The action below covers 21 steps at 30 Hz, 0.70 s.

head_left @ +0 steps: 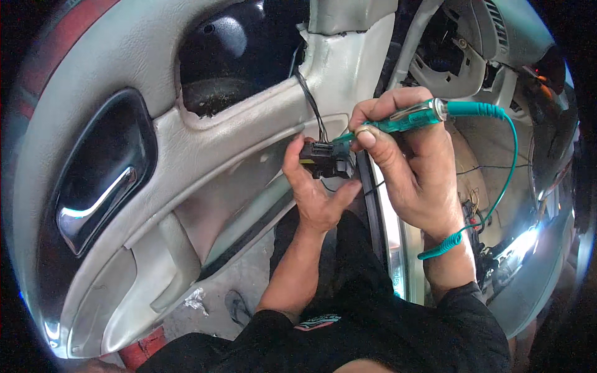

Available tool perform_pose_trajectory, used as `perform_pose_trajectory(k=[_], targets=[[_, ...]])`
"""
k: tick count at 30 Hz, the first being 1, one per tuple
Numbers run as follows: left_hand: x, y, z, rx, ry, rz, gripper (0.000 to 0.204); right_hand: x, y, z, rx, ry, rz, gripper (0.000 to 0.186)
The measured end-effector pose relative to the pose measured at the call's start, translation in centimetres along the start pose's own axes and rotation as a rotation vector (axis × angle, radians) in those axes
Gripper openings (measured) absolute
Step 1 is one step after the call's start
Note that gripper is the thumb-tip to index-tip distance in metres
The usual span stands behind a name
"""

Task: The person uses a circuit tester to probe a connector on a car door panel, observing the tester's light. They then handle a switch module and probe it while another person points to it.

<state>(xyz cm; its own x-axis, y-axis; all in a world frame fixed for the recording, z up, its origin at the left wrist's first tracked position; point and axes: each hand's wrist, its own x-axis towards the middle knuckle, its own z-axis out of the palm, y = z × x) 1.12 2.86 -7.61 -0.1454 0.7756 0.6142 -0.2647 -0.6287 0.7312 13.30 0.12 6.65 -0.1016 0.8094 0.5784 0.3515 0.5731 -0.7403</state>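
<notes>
My left hand (316, 204) is closed around a small black car window switch (321, 163), thumb on one side and fingers on the other. Dark wires (313, 102) run down into its top from the door panel. Pinched in my right hand (418, 171) is a translucent green circuit tester (407, 119), its narrow end pointing left at the switch's wire side. Whether the tip touches a contact is too small to tell. A coiled teal cord (514, 149) leaves the tester's back end, loops down and passes by my right wrist.
A beige car door panel (211, 146) spans the left, with a ragged opening (227, 68), a chrome inner handle (99, 205) and a pull grip (177, 255). The dashboard side (451, 56) is partly stripped. A bright lamp (525, 241) shines at right. Sandals (237, 308) lie on the floor.
</notes>
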Motion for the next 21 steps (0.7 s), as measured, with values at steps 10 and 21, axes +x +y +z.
perform_pose_trajectory(k=[10, 21], targets=[[0.7, 0.2, 0.2, -0.215, 0.093, -0.106, 0.083, -0.7, -0.9, -0.5, -0.1, -0.042, 0.016, 0.027], [0.6, -1.0, -0.3, -0.216, 0.095, -0.053, 0.083, -1.3, -1.1, -0.8, -0.028, 0.012, 0.033, 0.029]])
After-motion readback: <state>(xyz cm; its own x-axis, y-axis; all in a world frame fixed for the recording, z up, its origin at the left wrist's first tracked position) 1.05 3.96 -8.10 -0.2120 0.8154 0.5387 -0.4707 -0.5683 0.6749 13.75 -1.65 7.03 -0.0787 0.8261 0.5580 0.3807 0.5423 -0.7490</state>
